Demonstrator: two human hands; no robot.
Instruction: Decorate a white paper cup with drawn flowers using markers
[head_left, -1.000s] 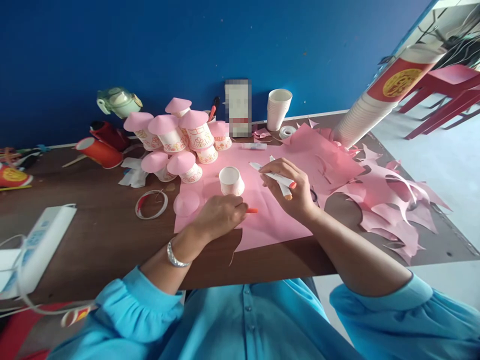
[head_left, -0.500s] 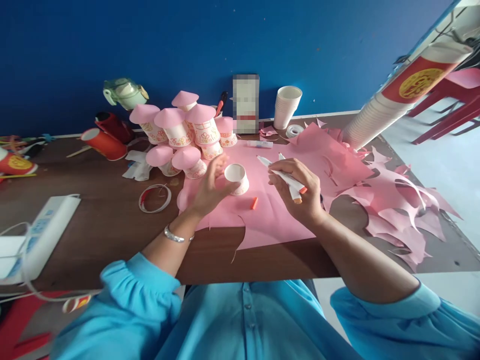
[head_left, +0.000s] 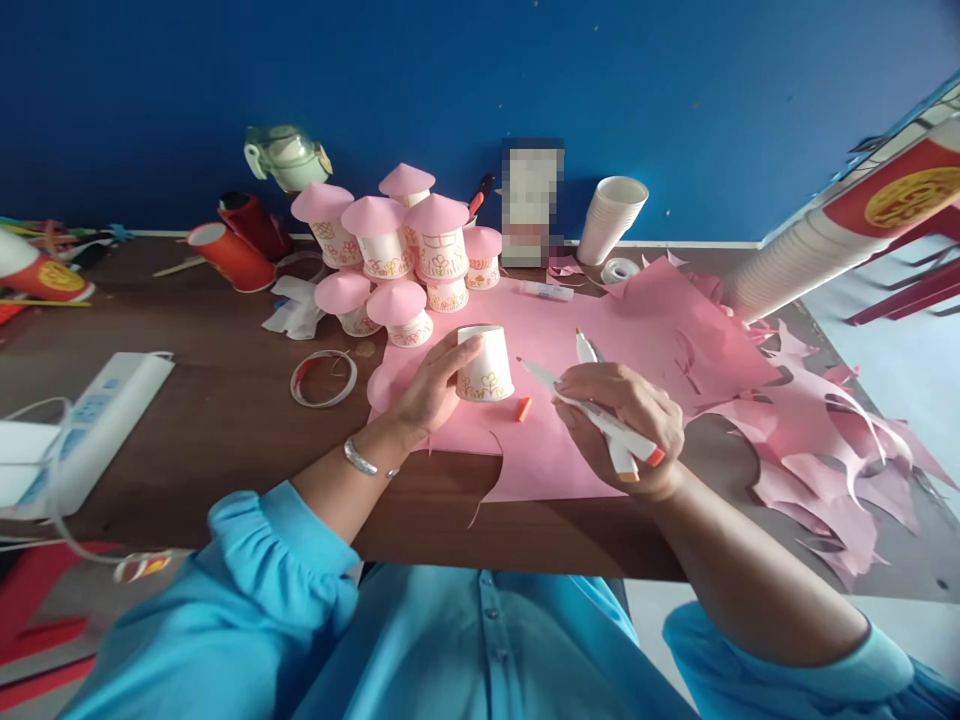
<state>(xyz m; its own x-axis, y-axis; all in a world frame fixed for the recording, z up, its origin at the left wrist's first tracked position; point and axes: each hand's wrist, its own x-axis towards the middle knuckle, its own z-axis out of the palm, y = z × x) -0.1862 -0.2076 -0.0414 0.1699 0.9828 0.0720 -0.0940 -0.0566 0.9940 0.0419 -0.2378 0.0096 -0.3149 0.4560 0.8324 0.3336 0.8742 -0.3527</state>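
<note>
My left hand point(head_left: 433, 388) is closed round a white paper cup point(head_left: 487, 370), thumb on its side. The cup is upside down, its rolled rim at the bottom, with flowers and grass drawn in orange and yellow near that rim. Two white marker pens point(head_left: 611, 430) are in my right hand point(head_left: 622, 410), one with an orange-red end and one with a yellow-orange end. Their tips point toward the cup without touching it. Between the hands, a small orange marker cap point(head_left: 523, 409) lies on the pink sheet point(head_left: 551, 465).
Several decorated cups with pink cone roofs point(head_left: 375, 217) stand behind my left hand. A capped marker point(head_left: 545, 291), a phone-like upright object point(head_left: 532, 205), a stack of white cups point(head_left: 611, 220) and tape point(head_left: 620, 270) are at the back. Pink scraps point(head_left: 817, 440) lie right; a power strip point(head_left: 97, 430) lies left.
My left hand has closed on the cup and tipped it, so its drawn side now shows. My right hand still holds both markers. The whole view has shifted slightly.
</note>
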